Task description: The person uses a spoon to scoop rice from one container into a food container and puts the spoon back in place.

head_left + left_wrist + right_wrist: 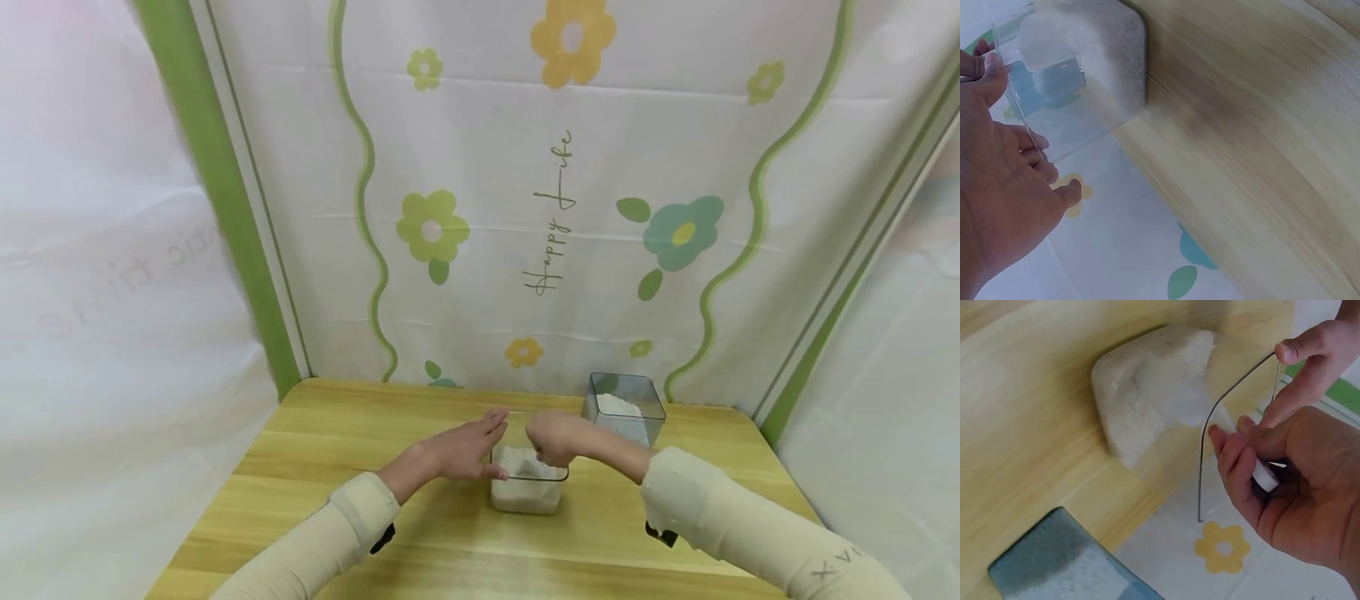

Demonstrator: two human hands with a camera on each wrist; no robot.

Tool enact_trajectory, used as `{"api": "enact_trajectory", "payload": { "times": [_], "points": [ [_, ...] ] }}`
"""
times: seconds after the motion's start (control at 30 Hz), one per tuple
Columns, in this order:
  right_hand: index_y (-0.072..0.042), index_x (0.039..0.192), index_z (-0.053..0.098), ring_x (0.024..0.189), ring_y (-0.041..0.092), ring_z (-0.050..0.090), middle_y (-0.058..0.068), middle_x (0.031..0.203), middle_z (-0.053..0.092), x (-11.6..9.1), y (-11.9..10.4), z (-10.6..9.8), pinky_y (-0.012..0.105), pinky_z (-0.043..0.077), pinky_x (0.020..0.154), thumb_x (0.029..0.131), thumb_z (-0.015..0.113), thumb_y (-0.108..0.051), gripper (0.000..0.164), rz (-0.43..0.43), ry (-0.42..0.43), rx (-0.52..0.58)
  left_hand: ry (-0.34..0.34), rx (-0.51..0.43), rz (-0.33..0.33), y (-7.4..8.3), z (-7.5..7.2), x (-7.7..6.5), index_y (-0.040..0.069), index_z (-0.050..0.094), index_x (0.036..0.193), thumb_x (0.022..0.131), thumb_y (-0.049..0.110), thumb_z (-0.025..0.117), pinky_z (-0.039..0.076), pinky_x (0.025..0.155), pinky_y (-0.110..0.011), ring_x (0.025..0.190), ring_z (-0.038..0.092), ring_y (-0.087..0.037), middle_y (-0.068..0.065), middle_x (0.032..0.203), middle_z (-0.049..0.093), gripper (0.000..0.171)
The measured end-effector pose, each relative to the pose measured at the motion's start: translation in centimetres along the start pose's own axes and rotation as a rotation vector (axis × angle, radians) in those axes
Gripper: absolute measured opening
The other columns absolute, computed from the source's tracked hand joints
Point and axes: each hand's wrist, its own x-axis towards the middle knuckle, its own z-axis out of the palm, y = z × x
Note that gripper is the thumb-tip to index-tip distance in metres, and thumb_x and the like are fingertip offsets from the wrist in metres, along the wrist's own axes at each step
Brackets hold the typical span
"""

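A clear, dark-rimmed square container (525, 500) holds a pale, powdery or grainy material (1141, 394). My left hand (465, 450) steadies it at the left side. Its thumb touches the near part of the rim, and the other fingers bend at the far part in the left wrist view. Over the container's right side, my right hand (558, 437) grips a white handle (1266, 477) in curled fingers. That handle slants down toward the pale material; the tool's lower end cannot be made out clearly.
A blue-grey transparent bin (626, 408), partly filled with white material, stands behind and right of my right hand, close to the table's back edge. The wooden table (322, 450) meets a flower-printed curtain (480, 308) at the back, with more curtains on both sides.
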Motion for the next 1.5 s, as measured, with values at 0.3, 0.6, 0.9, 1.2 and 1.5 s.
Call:
{"api": "enact_trajectory", "payload": {
  "times": [0.3,0.6,0.9,1.2,1.5],
  "points": [
    [0.001,0.052,0.066,0.041,0.003,0.051,0.001,0.046,0.059,0.2,1.5,1.5,0.015,0.037,0.046,0.092,0.057,0.004,0.041,0.07,0.029,0.597,-0.013,-0.013,-0.01,0.2,0.1,0.0,0.007,0.013,0.161,0.096,0.066,0.042,0.026,0.123,-0.043,0.157,0.004,-0.023,-0.005,0.169,-0.006,0.093],
    [0.002,0.059,0.067,0.046,0.002,0.053,-0.005,0.05,0.057,-0.3,2.6,1.9,0.015,0.045,0.049,0.094,0.055,0.002,0.037,0.122,0.036,0.843,0.01,0.007,-0.014,-0.1,0.2,0.3,0.007,0.013,0.161,0.096,0.066,0.043,0.026,0.123,-0.043,0.157,0.004,-0.023,-0.005,0.169,-0.005,0.093],
    [0.013,0.079,0.073,0.052,0.004,0.059,0.001,0.06,0.065,-2.6,4.0,2.4,0.014,0.049,0.05,0.098,0.053,0.003,0.03,0.068,0.063,1.029,0.015,0.004,-0.013,-0.1,0.1,0.2,0.006,0.014,0.161,0.096,0.065,0.044,0.025,0.124,-0.043,0.157,0.004,-0.023,-0.005,0.169,-0.004,0.093],
    [0.014,0.09,0.072,0.06,0.005,0.062,0.002,0.068,0.066,-4.5,5.2,3.5,0.016,0.053,0.057,0.101,0.05,-0.001,0.028,0.046,0.115,1.132,0.015,0.007,0.006,-0.2,0.3,0.2,0.005,0.012,0.161,0.097,0.066,0.041,0.024,0.124,-0.044,0.157,0.002,-0.023,-0.006,0.169,-0.005,0.093],
    [0.019,0.093,0.067,0.064,0.006,0.06,0.003,0.076,0.065,-5.9,5.8,3.9,0.018,0.053,0.06,0.103,0.048,-0.003,0.031,0.028,0.134,1.219,0.014,-0.006,0.003,-0.3,0.2,0.1,0.006,0.012,0.161,0.097,0.067,0.042,0.024,0.124,-0.043,0.157,0.002,-0.022,-0.004,0.169,-0.005,0.093]
  ]
}}
